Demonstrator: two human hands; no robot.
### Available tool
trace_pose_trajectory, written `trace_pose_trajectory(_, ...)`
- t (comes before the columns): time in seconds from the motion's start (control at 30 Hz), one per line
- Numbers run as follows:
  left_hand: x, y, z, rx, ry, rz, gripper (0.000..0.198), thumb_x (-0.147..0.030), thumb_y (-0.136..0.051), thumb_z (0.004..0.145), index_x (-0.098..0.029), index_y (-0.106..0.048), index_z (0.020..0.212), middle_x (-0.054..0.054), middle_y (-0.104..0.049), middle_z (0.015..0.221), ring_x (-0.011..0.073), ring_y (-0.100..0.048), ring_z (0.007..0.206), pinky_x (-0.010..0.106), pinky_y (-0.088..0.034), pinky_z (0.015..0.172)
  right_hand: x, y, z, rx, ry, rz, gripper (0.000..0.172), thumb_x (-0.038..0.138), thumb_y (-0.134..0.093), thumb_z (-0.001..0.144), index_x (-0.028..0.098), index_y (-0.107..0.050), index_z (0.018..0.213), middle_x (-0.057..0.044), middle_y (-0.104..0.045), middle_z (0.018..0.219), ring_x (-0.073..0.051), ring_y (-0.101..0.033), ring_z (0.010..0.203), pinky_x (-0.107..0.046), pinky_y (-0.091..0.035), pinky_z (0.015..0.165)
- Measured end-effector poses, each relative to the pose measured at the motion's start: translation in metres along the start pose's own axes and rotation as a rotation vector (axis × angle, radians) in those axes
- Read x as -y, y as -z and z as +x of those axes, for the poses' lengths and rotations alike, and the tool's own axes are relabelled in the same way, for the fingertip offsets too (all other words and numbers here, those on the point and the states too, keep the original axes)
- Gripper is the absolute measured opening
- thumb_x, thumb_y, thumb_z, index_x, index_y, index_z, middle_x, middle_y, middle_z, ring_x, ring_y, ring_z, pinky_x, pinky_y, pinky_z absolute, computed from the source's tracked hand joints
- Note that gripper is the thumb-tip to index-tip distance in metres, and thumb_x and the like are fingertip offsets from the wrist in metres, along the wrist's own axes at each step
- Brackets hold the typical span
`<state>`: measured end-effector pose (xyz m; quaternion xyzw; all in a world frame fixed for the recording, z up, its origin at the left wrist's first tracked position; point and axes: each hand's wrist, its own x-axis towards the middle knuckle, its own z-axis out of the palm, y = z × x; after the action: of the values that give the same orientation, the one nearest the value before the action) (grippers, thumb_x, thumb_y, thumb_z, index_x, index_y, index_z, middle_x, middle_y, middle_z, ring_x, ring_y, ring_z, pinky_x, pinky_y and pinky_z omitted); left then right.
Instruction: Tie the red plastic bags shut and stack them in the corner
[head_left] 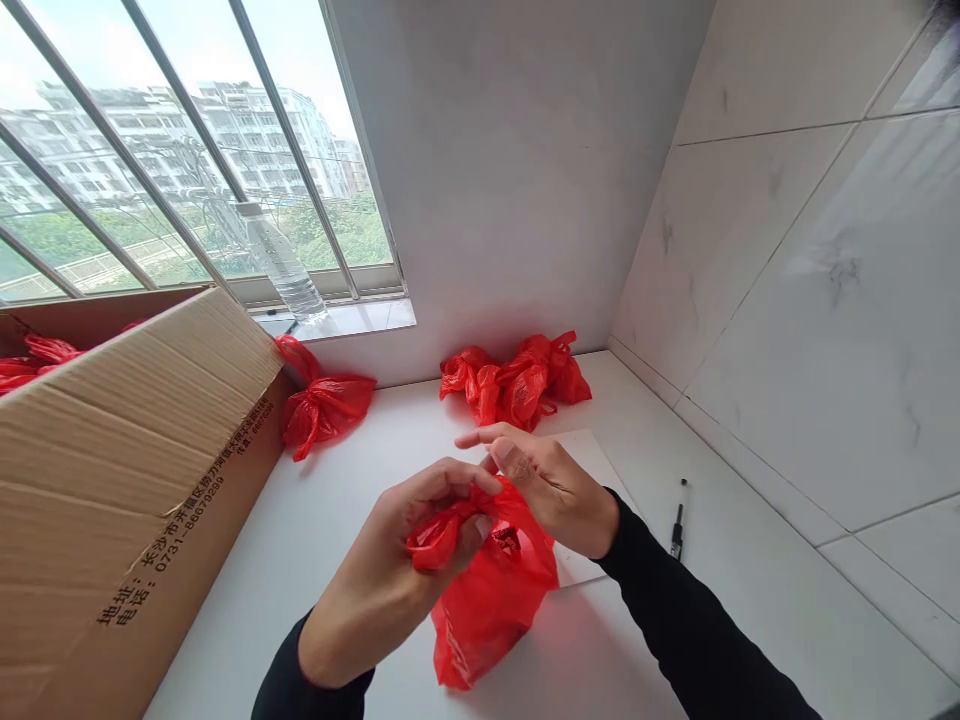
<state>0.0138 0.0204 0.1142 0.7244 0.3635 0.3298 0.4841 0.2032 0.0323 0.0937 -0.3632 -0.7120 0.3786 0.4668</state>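
Note:
A red plastic bag (495, 610) stands on the white tabletop in front of me, its lower part bulging and a small dark print showing near its gathered neck. My left hand (420, 540) is closed around that neck, thumb in front, with a loop of red plastic poking out beside the palm. Just above and to the right, my right hand (559, 485) touches or nearly touches the bag's top edge. Its index finger stretches to the left and the thumb lies over it; the other fingers are partly hidden. I see nothing gripped in it.
On the left stands a cardboard box (135, 470) holding several red bags. One tied red bag (322, 405) lies beside it, and a pile of red bags (517, 380) rests against the wall. A white sheet (592, 460), a black pen (678, 530) and a water bottle (281, 265) are also here.

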Motion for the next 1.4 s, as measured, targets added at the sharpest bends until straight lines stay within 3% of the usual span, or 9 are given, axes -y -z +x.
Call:
trace_pose_trajectory(0.2,0.019,0.002,0.006,-0.363,-0.318,0.469,0.054,0.001,-0.048,0.081,-0.030,-0.065,0.122,0.004,-0.069,0.108,0.0203,-0.066,0.096,0.031,-0.053,0.082,-0.024,-0.010,0.008,0.163,-0.154,0.221,0.038,0.047,-0.046,0.099,0.021,-0.060,0.123,0.008,-0.040,0.058,-0.010,-0.035,0.049,-0.024,-0.035,0.048)
trace_pose_trajectory(0.33,0.025,0.006,0.012,-0.333,-0.430,0.641,0.071,0.007,-0.042,0.075,-0.032,-0.061,0.131,0.007,-0.059,0.121,0.0204,-0.061,0.108,0.030,-0.052,0.084,-0.033,-0.010,0.010,0.247,-0.148,0.374,0.037,0.045,-0.054,0.096,0.020,-0.058,0.123,0.005,-0.049,0.067,-0.010,-0.046,0.057,-0.024,-0.043,0.055)
trace_pose_trajectory(0.6,0.048,0.021,-0.011,-0.155,-0.203,0.806,0.065,-0.008,-0.037,0.095,-0.033,-0.030,0.154,0.007,-0.058,0.135,0.0219,-0.055,0.119,0.040,-0.048,0.099,-0.030,0.004,0.010,0.030,-0.111,0.002,0.024,0.039,-0.057,0.094,0.017,-0.067,0.089,-0.003,-0.068,0.088,-0.016,-0.063,0.084,-0.031,-0.052,0.079)
trace_pose_trajectory(0.77,0.085,0.031,-0.074,-0.318,-0.128,0.945,0.048,-0.028,-0.046,0.100,-0.036,-0.044,0.147,0.002,-0.062,0.136,0.0249,-0.056,0.122,0.041,-0.046,0.099,-0.072,0.046,0.016,-0.030,-0.247,-0.224,0.024,0.036,-0.060,0.088,0.015,-0.067,0.078,-0.002,-0.067,0.077,-0.016,-0.061,0.075,-0.030,-0.047,0.072)
trace_pose_trajectory(0.9,0.098,0.031,-0.100,-0.338,-0.023,0.912,0.044,-0.031,-0.048,0.099,-0.037,-0.051,0.142,0.001,-0.062,0.136,0.0253,-0.057,0.123,0.040,-0.050,0.097,-0.091,0.045,0.018,0.026,-0.276,-0.303,0.022,0.034,-0.057,0.088,0.016,-0.067,0.079,-0.003,-0.068,0.076,-0.017,-0.061,0.073,-0.030,-0.046,0.068)
trace_pose_trajectory(1.13,0.088,-0.014,-0.042,-0.197,-0.067,0.845,0.069,-0.025,-0.055,0.094,-0.030,-0.024,0.156,0.008,-0.054,0.144,0.0281,-0.047,0.131,0.048,-0.044,0.106,-0.079,0.045,0.013,-0.050,-0.247,-0.175,0.022,0.038,-0.056,0.091,0.019,-0.067,0.096,-0.005,-0.072,0.096,-0.018,-0.066,0.086,-0.033,-0.052,0.081)
trace_pose_trajectory(1.23,0.091,-0.017,-0.020,-0.162,0.042,0.882,0.038,-0.012,-0.049,0.086,-0.024,-0.063,0.119,0.007,-0.068,0.101,0.0259,-0.060,0.092,0.043,-0.050,0.084,-0.079,0.055,0.011,-0.164,-0.234,-0.143,0.023,0.036,-0.058,0.091,0.021,-0.065,0.107,-0.005,-0.071,0.107,-0.019,-0.066,0.098,-0.036,-0.052,0.089)
trace_pose_trajectory(1.3,0.092,-0.009,-0.010,-0.236,0.133,0.824,0.021,-0.010,-0.046,0.082,-0.022,-0.063,0.087,0.002,-0.064,0.080,0.0209,-0.057,0.073,0.035,-0.048,0.070,-0.080,0.060,0.011,-0.210,-0.235,-0.127,0.023,0.037,-0.059,0.091,0.022,-0.065,0.108,-0.006,-0.071,0.107,-0.020,-0.066,0.099,-0.037,-0.052,0.090)
trace_pose_trajectory(1.4,0.089,0.019,0.009,-0.434,0.200,0.761,0.013,-0.016,-0.044,0.084,-0.023,-0.054,0.078,-0.001,-0.061,0.071,0.0174,-0.056,0.066,0.030,-0.044,0.064,-0.083,0.061,0.013,-0.236,-0.244,-0.110,0.024,0.038,-0.059,0.092,0.021,-0.065,0.108,-0.006,-0.070,0.106,-0.020,-0.067,0.097,-0.038,-0.053,0.089)
